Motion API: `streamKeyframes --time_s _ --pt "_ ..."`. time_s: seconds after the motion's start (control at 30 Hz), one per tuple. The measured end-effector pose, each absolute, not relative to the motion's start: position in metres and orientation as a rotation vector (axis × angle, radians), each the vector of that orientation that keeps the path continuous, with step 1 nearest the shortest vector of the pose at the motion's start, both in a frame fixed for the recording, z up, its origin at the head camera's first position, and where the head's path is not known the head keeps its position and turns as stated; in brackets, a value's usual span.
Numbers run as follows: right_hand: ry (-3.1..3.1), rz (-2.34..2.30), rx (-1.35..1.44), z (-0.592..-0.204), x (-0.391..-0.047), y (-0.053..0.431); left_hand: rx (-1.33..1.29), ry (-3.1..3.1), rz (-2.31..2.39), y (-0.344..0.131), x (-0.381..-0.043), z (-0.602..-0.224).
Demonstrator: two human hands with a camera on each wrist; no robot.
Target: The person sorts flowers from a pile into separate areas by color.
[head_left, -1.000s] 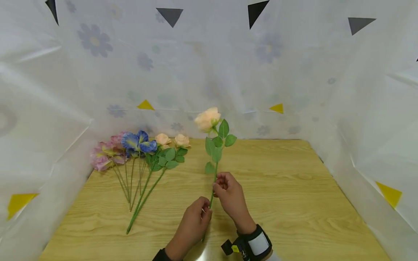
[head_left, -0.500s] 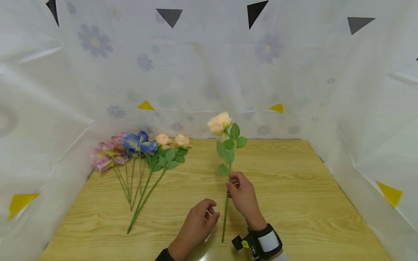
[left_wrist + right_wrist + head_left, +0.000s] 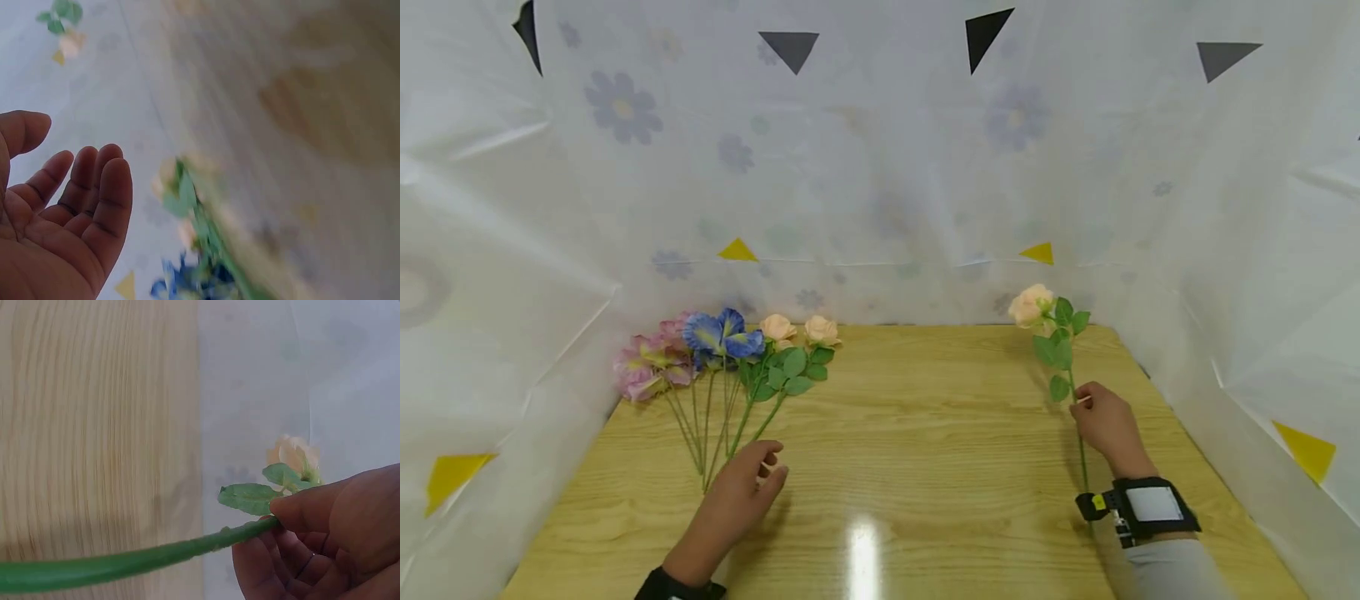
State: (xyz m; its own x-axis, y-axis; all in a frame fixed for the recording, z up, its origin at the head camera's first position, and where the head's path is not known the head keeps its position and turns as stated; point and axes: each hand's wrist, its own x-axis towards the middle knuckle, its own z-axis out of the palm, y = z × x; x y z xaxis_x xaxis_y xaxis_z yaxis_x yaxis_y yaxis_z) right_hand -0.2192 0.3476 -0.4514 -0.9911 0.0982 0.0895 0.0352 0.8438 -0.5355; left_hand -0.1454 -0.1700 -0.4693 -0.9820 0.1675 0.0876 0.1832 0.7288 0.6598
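My right hand pinches the green stem of a peach rose between thumb and fingers at the table's right side. The bloom points away from me, with green leaves below it. My left hand holds nothing, its palm and relaxed fingers showing in the left wrist view. In the head view it overlaps the lower stems of two peach roses lying at the left. Beside those lie a blue iris and pink flowers on thin stems.
The wooden table spreads between the two hands. White plastic sheeting with flower prints and stuck-on triangles walls in the back and both sides. A black strap with a small camera sits on my right wrist.
My left hand lets go of the rose's stem and moves left to the lying flowers. My right hand carries the rose from the middle to the right side of the table.
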Motion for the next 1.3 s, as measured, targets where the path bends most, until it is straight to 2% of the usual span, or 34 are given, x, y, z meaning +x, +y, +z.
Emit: streamKeyframes --time_s 0.23,0.43,0.57,0.87,1.1,1.3 --pt "-2.951 0.572 -0.148 -0.443 -0.229 0.414 -0.242 -2.912 -0.765 -0.226 -0.158 -0.455" --pt "-3.049 0.470 -0.255 -0.448 -0.235 0.444 -0.135 -2.985 -0.870 -0.243 -0.163 -0.457" --pt "-3.145 0.442 -0.315 -0.456 -0.238 0.452 -0.088 -3.028 -0.887 -0.245 -0.167 -0.465" --pt "-3.238 0.432 -0.338 -0.476 -0.241 0.459 -0.001 -3.133 -0.614 -0.252 -0.175 -0.482" --pt "-3.183 0.461 -0.328 -0.484 -0.235 0.461 -0.063 -3.092 -0.626 -0.253 -0.178 -0.484" --pt "-3.109 0.503 -0.368 -0.492 -0.228 0.455 -0.017 -3.120 -0.657 -0.253 -0.180 -0.485"
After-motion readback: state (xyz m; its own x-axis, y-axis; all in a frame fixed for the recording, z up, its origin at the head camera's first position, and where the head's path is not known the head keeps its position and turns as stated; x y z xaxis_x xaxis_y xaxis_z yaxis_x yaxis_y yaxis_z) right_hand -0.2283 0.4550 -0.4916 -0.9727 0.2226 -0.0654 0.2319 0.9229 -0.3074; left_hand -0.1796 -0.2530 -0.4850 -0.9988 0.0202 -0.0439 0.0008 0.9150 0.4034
